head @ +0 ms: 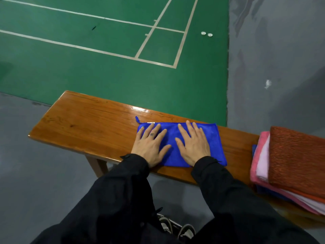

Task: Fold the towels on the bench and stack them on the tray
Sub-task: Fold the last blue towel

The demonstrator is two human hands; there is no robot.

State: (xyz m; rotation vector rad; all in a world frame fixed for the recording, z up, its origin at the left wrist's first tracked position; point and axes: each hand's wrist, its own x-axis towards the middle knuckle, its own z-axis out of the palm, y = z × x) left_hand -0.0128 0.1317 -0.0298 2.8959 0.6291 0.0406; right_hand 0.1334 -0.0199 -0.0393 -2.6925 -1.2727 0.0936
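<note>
- Two hands lie flat on a blue towel (pixel 177 143), with fingers straight and spread apart.
- The left hand (pixel 151 145) presses the left part of the towel; its wrist end hangs past the towel's left edge, onto the bench (pixel 84 124).
- The right hand (pixel 193 143) presses the right part of the towel, and nothing is gripped by either hand.
- Both thumbs point in toward each other, with a strip of blue between them.
- The towel lies under the hands, near the middle of the bench, reaching from the far edge almost to the near edge.
- It is folded into a neat flat shape, bright blue, with a small loop (pixel 137 119) sticking out at its far left corner and a tiny white tag (pixel 150 122) beside that.
- A stack (pixel 288 162) of folded towels sits at the right end of the bench, apart from the blue one: orange on top, then pink, pale and blue ones under it.
- Black sleeves (pixel 123 191) cover both arms.
- Whether a tray sits under the stack cannot be told.
</note>
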